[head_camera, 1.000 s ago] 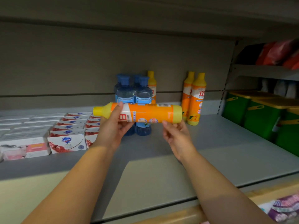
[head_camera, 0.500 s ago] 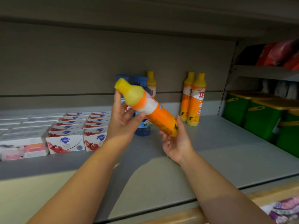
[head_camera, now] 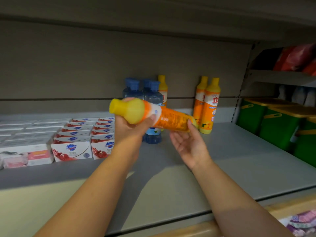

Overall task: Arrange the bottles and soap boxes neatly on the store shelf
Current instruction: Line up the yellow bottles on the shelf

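The orange bottle (head_camera: pixel 153 117) has swung again: a second ago it lay level between both hands, half a second ago its yellow cap pointed up and left, and now it has dropped back toward level, cap end left and nearer us, base pointing toward the two orange bottles (head_camera: pixel 206 106) standing at the back of the shelf (head_camera: pixel 239 159). I'd say it is being turned about in the air (perhaps to bring the label round) before going down beside that pair, so nothing has been placed yet.

The left hand (head_camera: pixel 131 127) has its grip clamped on the bottle's shoulder just below the cap, thumb across the white band, forearm reaching up from below. The right hand (head_camera: pixel 188 142) sits under the base, palm up, fingers spread apart; one fingertip seems to touch the base, cradling rather than clamping.

The held bottle hangs above the shelf, in front of the blue bottles (head_camera: pixel 150 96), left of the standing pair. The soap boxes (head_camera: pixel 82 134) sit in rows further left.
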`<state>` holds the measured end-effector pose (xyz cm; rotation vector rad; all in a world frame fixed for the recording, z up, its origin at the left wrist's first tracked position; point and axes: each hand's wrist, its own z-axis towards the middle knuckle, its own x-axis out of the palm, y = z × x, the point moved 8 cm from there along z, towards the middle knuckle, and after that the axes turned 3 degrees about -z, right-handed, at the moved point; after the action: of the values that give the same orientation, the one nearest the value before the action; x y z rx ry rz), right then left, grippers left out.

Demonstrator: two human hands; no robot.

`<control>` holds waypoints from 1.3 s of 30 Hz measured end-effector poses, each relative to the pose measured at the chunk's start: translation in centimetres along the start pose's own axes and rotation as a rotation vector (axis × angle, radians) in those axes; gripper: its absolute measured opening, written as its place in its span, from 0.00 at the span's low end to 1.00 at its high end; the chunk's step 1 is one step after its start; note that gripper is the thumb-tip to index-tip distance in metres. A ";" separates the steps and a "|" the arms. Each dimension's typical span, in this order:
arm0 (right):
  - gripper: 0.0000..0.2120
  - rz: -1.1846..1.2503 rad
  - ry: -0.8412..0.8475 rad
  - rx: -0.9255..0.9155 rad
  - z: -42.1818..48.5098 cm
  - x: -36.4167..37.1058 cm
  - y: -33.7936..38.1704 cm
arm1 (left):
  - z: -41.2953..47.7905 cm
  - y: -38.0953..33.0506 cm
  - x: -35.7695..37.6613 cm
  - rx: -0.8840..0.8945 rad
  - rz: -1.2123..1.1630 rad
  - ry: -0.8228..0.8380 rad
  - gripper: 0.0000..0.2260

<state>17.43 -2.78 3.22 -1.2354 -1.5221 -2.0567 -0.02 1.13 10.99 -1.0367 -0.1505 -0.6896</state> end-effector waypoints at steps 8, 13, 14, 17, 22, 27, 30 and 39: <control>0.17 -0.122 0.179 -0.359 -2.0 2.0 4.4 | -1.1 9.2 -0.7 -0.714 -0.466 -0.017 0.17; 0.34 -0.381 0.369 -0.469 -3.2 4.8 3.7 | -1.2 10.8 -0.8 -0.727 -0.439 -0.015 0.18; 0.35 -0.443 0.402 -0.478 -3.4 5.3 3.3 | -1.1 10.7 -0.8 -0.721 -0.443 -0.002 0.18; 0.31 -0.486 0.407 -0.466 -3.5 5.4 2.8 | -0.6 10.3 -1.3 -0.684 -0.467 -0.018 0.16; 0.31 -0.276 0.292 -0.364 -2.3 3.3 3.5 | 0.4 8.4 -2.0 -0.509 -0.490 -0.086 0.20; 0.22 -0.130 0.061 -0.235 -0.9 0.0 2.9 | 0.9 4.6 -1.8 -0.154 -0.010 0.006 0.20; 0.29 -0.298 -0.133 -0.201 -0.6 -1.8 2.2 | 0.8 2.6 -0.7 0.010 0.089 0.069 0.21; 0.29 -0.365 -0.009 -0.234 -0.6 -0.5 0.9 | 1.4 0.3 -1.7 0.049 0.061 -0.035 0.24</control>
<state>18.08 -3.75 3.37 -1.1074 -1.6483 -2.5265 -0.94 3.16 10.79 -1.0027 -0.1648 -0.6104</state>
